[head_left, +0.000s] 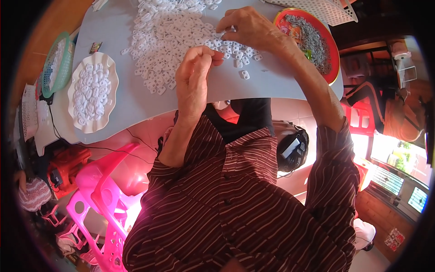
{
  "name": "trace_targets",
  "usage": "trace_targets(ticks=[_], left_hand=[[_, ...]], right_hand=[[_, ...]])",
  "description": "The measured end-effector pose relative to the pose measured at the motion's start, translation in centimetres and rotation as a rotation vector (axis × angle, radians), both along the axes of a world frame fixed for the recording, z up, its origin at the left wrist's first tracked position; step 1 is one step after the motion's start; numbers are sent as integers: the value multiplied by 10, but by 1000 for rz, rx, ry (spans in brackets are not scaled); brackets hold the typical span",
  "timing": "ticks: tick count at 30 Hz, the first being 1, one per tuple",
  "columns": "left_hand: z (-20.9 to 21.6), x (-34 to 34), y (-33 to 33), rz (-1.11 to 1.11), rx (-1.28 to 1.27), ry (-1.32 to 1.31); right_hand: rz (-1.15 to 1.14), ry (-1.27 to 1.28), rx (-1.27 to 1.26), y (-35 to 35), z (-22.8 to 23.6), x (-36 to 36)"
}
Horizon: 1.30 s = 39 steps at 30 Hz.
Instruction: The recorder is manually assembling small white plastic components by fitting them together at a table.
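A wide heap of small white plastic pieces with holes (167, 50) spreads over the grey-blue table. My left hand (194, 77) is raised at the heap's near right edge, thumb and fingertips pressed together; what they hold, if anything, is too small to make out. Farther right, my right hand (249, 28) hovers palm down over a looser patch of the white pieces (240, 52). Its fingers are bent, with a gap showing between thumb and forefinger. One white piece (245, 75) lies apart, nearer the table's front edge.
A red round tray (334, 59) of small grey pieces sits by my right forearm. Left stand a wavy-rimmed cream plate (114, 86) of white oval pieces and a green basket (68, 68). A white perforated basket (333, 11) is at the far right. Pink chairs (102, 181) stand below left.
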State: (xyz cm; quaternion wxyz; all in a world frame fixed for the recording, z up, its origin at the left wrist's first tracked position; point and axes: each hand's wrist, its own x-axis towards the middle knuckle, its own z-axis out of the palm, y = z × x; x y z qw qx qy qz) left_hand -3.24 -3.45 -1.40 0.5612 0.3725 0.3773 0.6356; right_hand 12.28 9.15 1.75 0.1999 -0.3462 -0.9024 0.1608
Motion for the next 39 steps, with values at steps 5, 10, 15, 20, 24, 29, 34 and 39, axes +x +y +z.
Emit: trace_targets(ticks=[5,10,15,20,24,29,34,39], left_hand=[[-4,0,0,-24,54,167],[3,3,-2,-27,48,245],[8,5,1,9,50,304],[10,9,8,-1,28,359],[12,11,8,-17,149,451],[14,12,8,-7,162,413],[13,12,6,-33,174,473],[10,8,12,-319,-143,-133]], right_hand=[[-70,-99,39,-9,-3,-6],[-83,-37,109,-11,-7,-2],[-122,201,-151,-25,3,7],[-157,366,-407,-50,14,10],[-164,376,-577,-62,19,16],[-167,509,-642,-66,13,24],[-115,438,-546,-70,19,23],[-111,554,-487,-71,15,23]])
